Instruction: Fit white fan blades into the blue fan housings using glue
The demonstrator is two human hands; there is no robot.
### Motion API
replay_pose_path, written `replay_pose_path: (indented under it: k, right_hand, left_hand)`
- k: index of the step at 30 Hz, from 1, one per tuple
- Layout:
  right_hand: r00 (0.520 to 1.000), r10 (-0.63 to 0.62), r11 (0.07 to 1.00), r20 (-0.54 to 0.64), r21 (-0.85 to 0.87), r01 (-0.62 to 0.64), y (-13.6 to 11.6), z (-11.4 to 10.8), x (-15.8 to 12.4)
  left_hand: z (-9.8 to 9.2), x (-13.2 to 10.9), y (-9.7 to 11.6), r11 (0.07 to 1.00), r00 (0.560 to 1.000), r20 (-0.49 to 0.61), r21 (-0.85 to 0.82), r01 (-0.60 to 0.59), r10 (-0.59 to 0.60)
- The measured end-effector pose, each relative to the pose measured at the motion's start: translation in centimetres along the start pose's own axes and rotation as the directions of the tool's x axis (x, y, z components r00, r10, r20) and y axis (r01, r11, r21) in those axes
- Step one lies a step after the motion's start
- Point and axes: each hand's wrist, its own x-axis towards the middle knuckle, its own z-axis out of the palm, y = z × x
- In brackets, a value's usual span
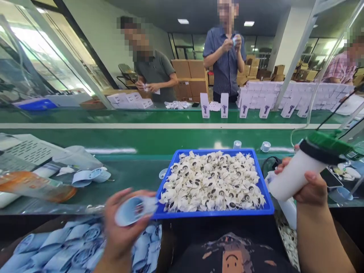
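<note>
My left hand [121, 220] is wrapped round a light blue plastic housing [127, 212], a round hollow piece with a short neck that points right. It is held in front of the blue tray's left corner, slightly blurred. My right hand [311, 185] grips a white cylinder with a black collar and green top [298, 174], tilted with its white end down to the left; its exact kind I cannot tell. Between the hands stands a blue tray [213, 215] heaped with white fan impellers [213, 182] with dark hubs.
Below left, many light blue housings [57, 242] fill a container. Plastic bags [79, 157] and two blue pieces [91, 176] lie left. Small round parts [265, 146] sit on the green conveyor [142, 138]. Across it are white boxes [224, 105] and people [223, 57] handling small items.
</note>
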Motion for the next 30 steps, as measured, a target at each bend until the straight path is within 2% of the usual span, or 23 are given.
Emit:
replay_pose_path:
  k: [1, 2, 4, 6, 8, 13, 17, 21, 27, 28, 30]
  right_hand:
    - [0.999, 0.023, 0.997, 0.044, 0.077, -0.026, -0.3, 1.5, -0.1]
    - [0.994, 0.049, 0.988, 0.096, 0.142, -0.063, -0.5, 3.1, -0.2]
    - [0.983, 0.005, 0.977, 0.184, 0.211, -0.044, -0.6, 6.2, -0.4]
    - [0.973, -0.085, 0.975, 0.216, 0.217, 0.037, -0.5, 8.6, -0.5]
    - [0.966, -0.106, 0.987, 0.238, 0.145, 0.073, -0.3, 10.1, -0.7]
    - [0.977, -0.051, 0.998, 0.206, -0.024, 0.058, -0.1, 10.4, -1.5]
    - [0.980, -0.063, 0.996, 0.189, -0.052, 0.074, -0.4, 10.5, -1.8]
    - [0.985, -0.075, 0.995, 0.155, -0.056, 0.084, -0.7, 10.9, -1.7]
    - [0.980, -0.048, 0.999, 0.194, 0.007, 0.047, 0.3, 9.7, -1.2]
    - [0.981, -0.042, 0.999, 0.189, 0.034, 0.037, 0.6, 9.4, -1.1]
    - [0.987, -0.035, 0.994, 0.154, 0.111, 0.018, 0.9, 8.8, -0.8]
  left_hand:
    - [1.8, 0.3, 0.3, 0.998, 0.999, 0.039, -0.054, -0.035, 0.037]
    - [3.8, 0.8, 1.0, 0.995, 0.982, 0.169, -0.075, -0.069, 0.081]
    - [7.3, 1.7, 3.1, 0.970, 0.902, 0.361, -0.152, -0.192, 0.235]
    - [9.9, 2.6, 5.4, 0.931, 0.851, 0.391, -0.245, -0.271, 0.351]
    - [11.3, 3.1, 7.2, 0.906, 0.844, 0.363, -0.302, -0.296, 0.396]
    - [11.8, 2.9, 9.2, 0.910, 0.868, 0.330, -0.317, -0.269, 0.371]
    - [12.0, 2.7, 9.6, 0.891, 0.871, 0.294, -0.357, -0.281, 0.393]
    - [12.2, 2.7, 9.7, 0.890, 0.868, 0.306, -0.367, -0.270, 0.390]
    - [12.3, 2.4, 10.2, 0.930, 0.875, 0.388, -0.329, -0.163, 0.291]
    - [12.3, 2.5, 10.3, 0.935, 0.862, 0.431, -0.331, -0.124, 0.267]
    - [12.4, 2.8, 10.4, 0.944, 0.810, 0.537, -0.323, -0.063, 0.237]
